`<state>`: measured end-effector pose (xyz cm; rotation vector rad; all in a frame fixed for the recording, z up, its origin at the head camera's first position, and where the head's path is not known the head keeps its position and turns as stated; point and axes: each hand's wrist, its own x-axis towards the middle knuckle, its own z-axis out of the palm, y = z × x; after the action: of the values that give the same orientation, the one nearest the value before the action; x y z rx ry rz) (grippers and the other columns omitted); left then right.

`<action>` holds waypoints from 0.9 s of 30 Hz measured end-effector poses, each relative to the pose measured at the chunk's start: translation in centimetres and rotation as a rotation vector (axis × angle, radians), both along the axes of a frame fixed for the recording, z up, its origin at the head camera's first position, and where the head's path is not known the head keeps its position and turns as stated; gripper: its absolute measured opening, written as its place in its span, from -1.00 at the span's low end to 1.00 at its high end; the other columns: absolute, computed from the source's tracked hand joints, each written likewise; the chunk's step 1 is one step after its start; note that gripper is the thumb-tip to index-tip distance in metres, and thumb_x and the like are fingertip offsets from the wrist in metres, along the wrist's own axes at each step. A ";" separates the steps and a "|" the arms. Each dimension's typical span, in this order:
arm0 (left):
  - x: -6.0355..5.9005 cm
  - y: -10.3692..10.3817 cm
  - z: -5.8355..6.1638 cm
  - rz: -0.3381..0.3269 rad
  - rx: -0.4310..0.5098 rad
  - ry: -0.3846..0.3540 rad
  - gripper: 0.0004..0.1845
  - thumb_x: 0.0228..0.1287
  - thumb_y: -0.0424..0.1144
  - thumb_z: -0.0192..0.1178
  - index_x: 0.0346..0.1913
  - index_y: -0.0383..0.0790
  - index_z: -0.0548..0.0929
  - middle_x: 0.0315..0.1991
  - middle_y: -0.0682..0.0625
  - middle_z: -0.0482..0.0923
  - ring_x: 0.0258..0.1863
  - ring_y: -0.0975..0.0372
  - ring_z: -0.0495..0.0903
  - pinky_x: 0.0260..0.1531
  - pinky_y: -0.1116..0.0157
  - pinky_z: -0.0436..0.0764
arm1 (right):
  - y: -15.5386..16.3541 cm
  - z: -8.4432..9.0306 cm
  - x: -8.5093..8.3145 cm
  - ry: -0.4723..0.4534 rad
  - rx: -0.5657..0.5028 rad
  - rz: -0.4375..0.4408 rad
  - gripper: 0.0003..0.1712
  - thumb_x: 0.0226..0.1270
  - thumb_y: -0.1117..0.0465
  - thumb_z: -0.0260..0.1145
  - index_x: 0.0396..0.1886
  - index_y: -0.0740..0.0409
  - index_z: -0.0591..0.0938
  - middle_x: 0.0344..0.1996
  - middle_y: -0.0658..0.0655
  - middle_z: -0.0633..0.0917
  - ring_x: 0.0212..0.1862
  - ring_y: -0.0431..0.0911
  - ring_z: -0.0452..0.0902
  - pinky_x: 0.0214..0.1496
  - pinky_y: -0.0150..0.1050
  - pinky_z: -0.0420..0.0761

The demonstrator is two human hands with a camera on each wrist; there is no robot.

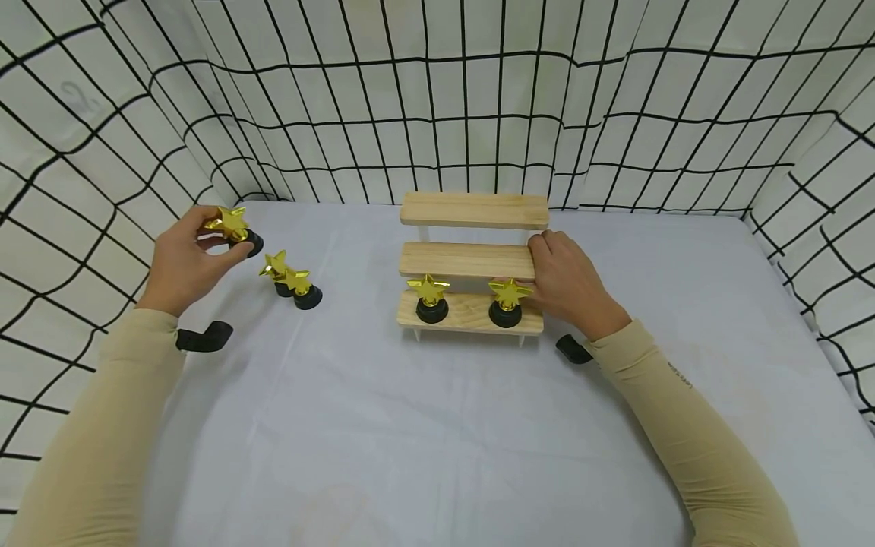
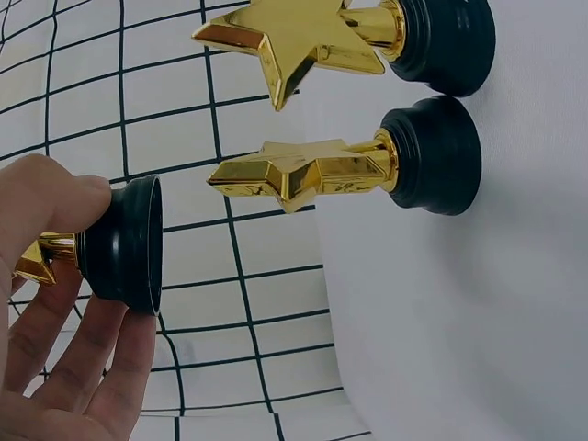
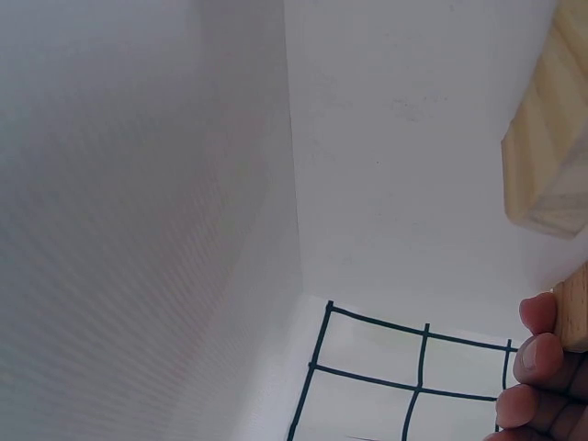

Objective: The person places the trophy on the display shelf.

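My left hand grips a gold star trophy by its black base, thumb on one side and fingers on the other. In the left wrist view that base hangs off the cloth. Just right of it, two more star trophies stand close together. My right hand holds the right end of the middle board of a three-step wooden display stand. Its fingertips curl against the board's end in the right wrist view. Two star trophies stand apart on the lowest board.
A white cloth covers the table. Black wire grid rises behind the stand and along both sides. The stand's top and middle boards carry no trophies. Black wrist-camera mounts jut out beneath both wrists.
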<state>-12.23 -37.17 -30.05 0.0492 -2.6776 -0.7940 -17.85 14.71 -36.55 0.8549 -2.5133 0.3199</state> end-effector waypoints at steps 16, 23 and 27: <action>0.4 1.9 1.2 -0.032 -0.038 -0.027 -0.37 0.34 -0.07 0.41 0.36 -0.23 0.44 0.16 -0.20 0.56 0.02 0.35 0.53 -0.05 0.91 0.35 | 0.1 0.2 0.2 -0.020 0.012 -0.007 0.27 0.17 -0.73 -0.36 -0.10 0.43 0.51 -0.33 0.30 0.58 -0.33 0.12 0.43 -0.30 -0.05 0.51; 0.5 2.9 1.6 -0.073 -0.028 0.011 -0.41 0.32 -0.13 0.42 0.30 -0.27 0.46 0.12 -0.19 0.56 -0.15 0.81 0.32 -0.06 0.93 0.33 | 0.0 0.0 0.0 -0.012 0.009 -0.006 0.26 0.17 -0.72 -0.37 -0.09 0.43 0.52 -0.32 0.29 0.58 -0.32 0.12 0.44 -0.31 -0.05 0.51; 0.6 3.4 1.7 -0.082 -0.029 0.029 -0.43 0.32 -0.18 0.42 0.29 -0.28 0.47 0.10 -0.17 0.57 -0.14 0.81 0.32 -0.04 0.94 0.32 | 0.0 0.0 0.0 0.011 0.012 -0.004 0.25 0.21 -0.72 -0.38 -0.10 0.43 0.52 -0.34 0.28 0.58 -0.34 0.11 0.44 -0.32 -0.06 0.51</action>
<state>-11.61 -33.73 -28.31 -0.0789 -2.6779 -0.7745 -17.90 14.67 -36.57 0.8539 -2.5086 0.2982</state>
